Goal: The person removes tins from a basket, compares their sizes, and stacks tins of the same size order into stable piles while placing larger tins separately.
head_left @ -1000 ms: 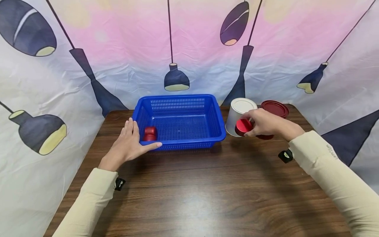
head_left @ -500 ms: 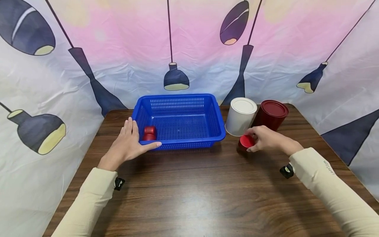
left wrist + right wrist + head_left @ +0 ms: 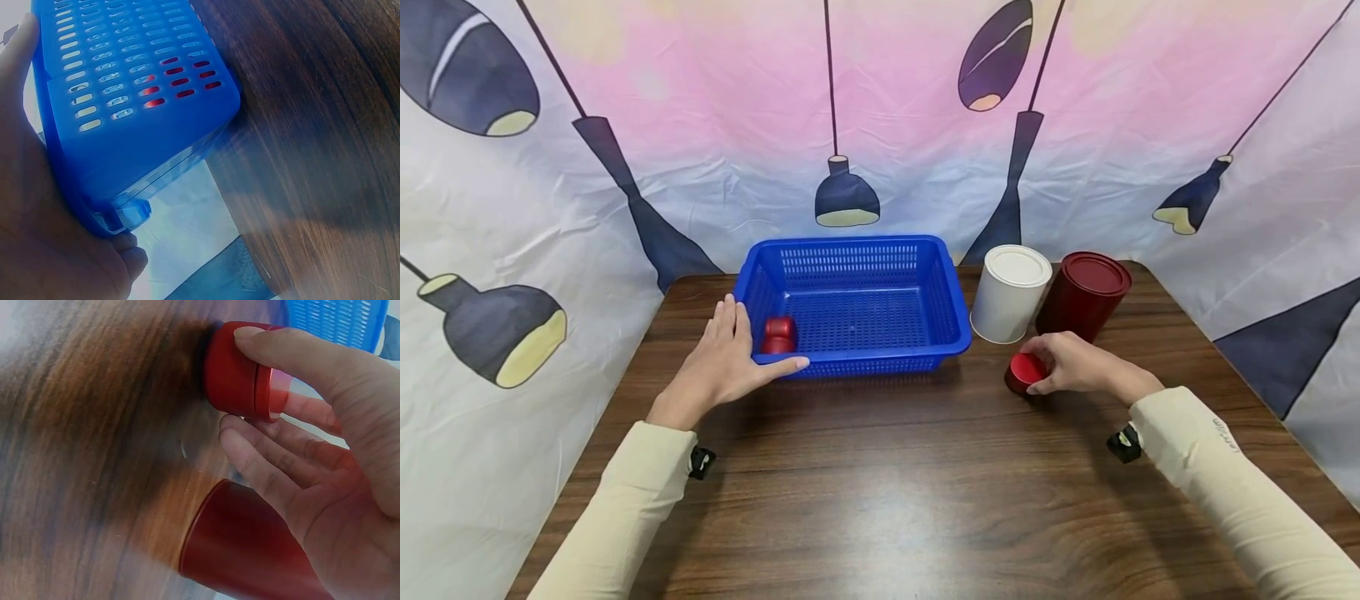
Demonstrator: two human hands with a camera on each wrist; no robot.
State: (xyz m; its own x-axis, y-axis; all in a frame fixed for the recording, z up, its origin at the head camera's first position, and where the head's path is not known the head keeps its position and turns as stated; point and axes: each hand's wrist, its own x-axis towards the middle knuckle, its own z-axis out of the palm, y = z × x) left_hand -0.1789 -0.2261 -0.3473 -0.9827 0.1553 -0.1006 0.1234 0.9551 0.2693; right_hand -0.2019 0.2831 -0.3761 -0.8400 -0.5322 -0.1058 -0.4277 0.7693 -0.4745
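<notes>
1. Canister of the small red sort is standing on the wood-grain surface, just in front of the two bigger cans. The right-wrist view is showing a seam running round it near its top.
2. Right hand is gripping that one, thumb pressing one side and fingers going round the other. Lower fingers are sticking out a bit looser in the wrist shot.
3. Left hand is resting on the blue plastic basket at its near left corner, fingers lying pretty straight along the side rim, thumb stretching along the front one.
4. Something shiny and red is sitting inside the basket, in that same corner, and it's peeking through the slots in the left-wrist view. Can't tell if I'm seeing one piece or two, tbh.
5. White lidded can is standing upright just right of the basket, with a dark red lidded can standing next to it, further right.
6. Backdrop cloth is hanging behind everything, showing printed pendant lamps.
</notes>
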